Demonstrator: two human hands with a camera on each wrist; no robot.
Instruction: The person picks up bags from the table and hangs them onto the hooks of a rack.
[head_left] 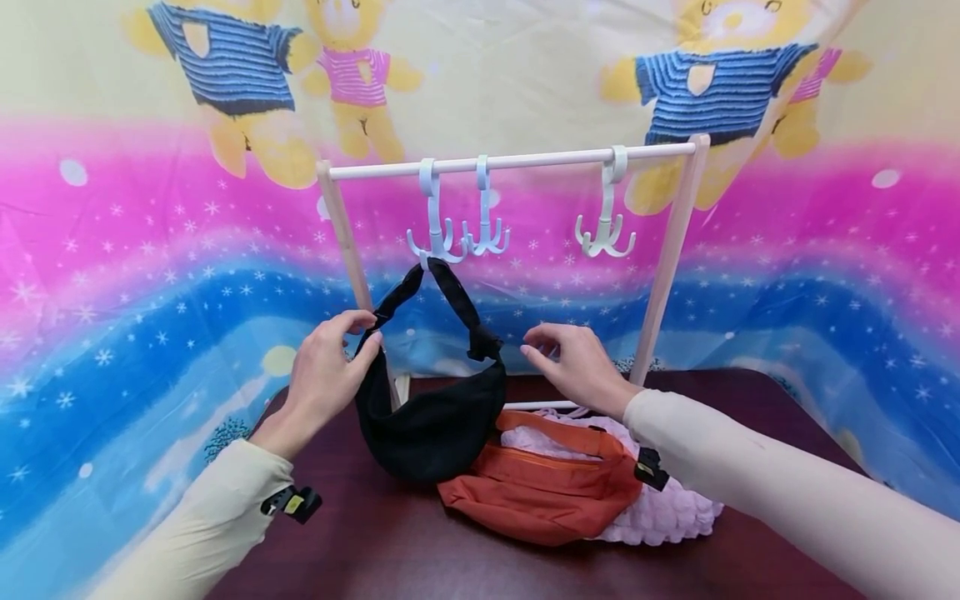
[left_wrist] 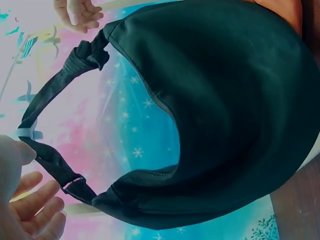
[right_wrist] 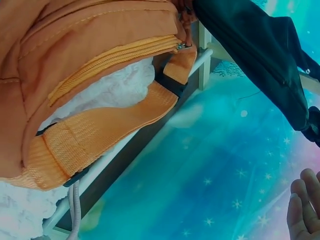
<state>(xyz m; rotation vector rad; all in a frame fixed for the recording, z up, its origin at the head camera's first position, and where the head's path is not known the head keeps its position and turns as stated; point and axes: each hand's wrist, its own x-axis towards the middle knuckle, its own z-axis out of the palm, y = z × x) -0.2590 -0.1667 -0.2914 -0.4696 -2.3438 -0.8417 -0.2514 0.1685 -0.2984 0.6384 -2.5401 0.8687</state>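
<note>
A black crossbody bag (head_left: 431, 433) hangs by its knotted strap (head_left: 456, 296) from the leftmost white hook (head_left: 433, 225). My left hand (head_left: 330, 367) is at the bag's left side, thumb and forefinger apart near the strap's buckle. In the left wrist view that hand (left_wrist: 35, 200) has loosely bent fingers, with no grip on the strap visible; whether it touches is hard to tell. To the right of the strap's knot (head_left: 483, 343), my right hand (head_left: 573, 358) hovers with relaxed fingers and holds nothing. The right wrist view catches only its fingers (right_wrist: 305, 202) at the edge.
An orange bag (head_left: 540, 492) lies on the dark table (head_left: 360, 550), on top of a pink puffy bag (head_left: 675, 512). Two more multi-prong hooks, one in the middle (head_left: 486, 217) and one at right (head_left: 606, 217), hang from the rack's rail (head_left: 547, 160). A printed cloth surrounds the table.
</note>
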